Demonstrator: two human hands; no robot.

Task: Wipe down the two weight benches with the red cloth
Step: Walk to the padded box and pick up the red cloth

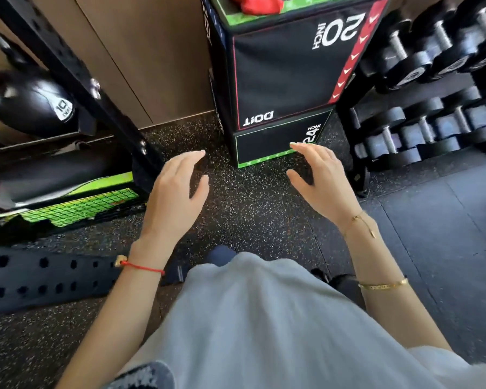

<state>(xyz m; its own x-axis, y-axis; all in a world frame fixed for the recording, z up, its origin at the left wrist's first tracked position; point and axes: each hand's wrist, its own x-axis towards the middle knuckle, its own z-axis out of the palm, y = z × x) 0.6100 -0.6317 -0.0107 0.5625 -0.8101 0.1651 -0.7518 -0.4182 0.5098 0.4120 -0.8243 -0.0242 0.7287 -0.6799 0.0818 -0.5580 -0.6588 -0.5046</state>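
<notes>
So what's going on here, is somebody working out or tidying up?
Someone in a grey top stands in a gym corner, facing a stack of black padded jump boxes with green and red trim. A crumpled red cloth lies on top of the stack. Both hands are empty: the left hand and right hand hang open above the speckled rubber floor. A rack of black dumbbells stands to the right. No bench wiping is happening yet.
</notes>
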